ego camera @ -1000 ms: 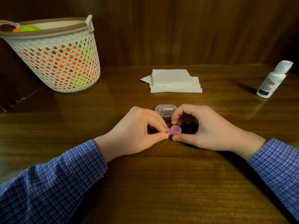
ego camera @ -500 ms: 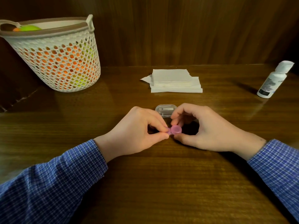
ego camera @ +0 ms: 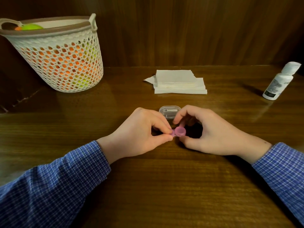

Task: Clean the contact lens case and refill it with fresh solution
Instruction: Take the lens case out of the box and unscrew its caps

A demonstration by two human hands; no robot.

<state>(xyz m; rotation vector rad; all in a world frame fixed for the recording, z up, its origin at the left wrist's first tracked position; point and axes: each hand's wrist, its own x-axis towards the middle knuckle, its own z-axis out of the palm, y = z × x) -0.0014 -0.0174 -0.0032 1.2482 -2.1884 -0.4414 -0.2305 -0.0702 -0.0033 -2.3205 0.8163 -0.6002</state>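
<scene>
Pink lens case (ego camera: 178, 132) flat; bottle (ego camera: 279, 82) upright

The bottle (ego camera: 279, 81) label bears print, seemingly too blurred to read.

Bare counter (ego camera: 164, 186) lies near; a clear box (ego camera: 168, 110) sits just behind the hands, tissues (ego camera: 179, 82) farther back.

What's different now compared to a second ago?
Hardly anything. The right hand has shifted its fingertips slightly around the pink lens case cap. The left hand still pinches the case's other end. Tissues, bottle and basket stayed put.
</scene>
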